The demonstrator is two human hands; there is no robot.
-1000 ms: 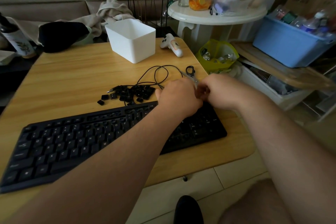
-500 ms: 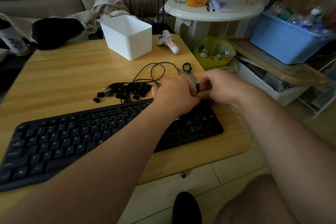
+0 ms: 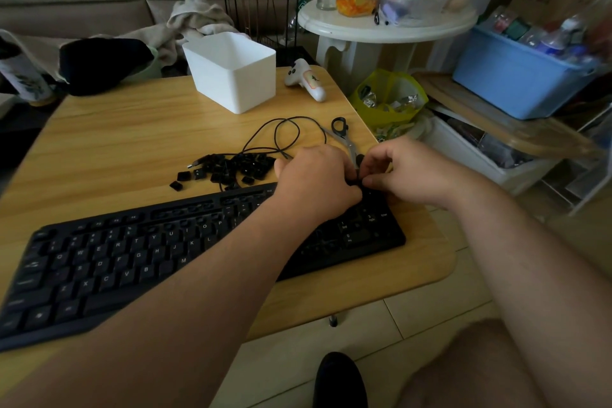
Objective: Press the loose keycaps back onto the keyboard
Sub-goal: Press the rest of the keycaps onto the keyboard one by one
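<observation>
Both forearms are reaching across the keyboard (image 3: 139,262) lying near the table's (image 3: 99,142) front edge. The left hand (image 3: 314,179) and right hand (image 3: 407,172) are meeting over its right end, fingers curled, pinching a keycap (image 3: 354,181). Loose keycaps (image 3: 231,169) are lying just beyond.

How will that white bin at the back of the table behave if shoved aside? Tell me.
The white bin looks like thin plastic and shows nothing inside, so it is probably light and would slide easily on the smooth wooden table. It is tall with a narrower base, so a push near the rim might tip it.
</observation>
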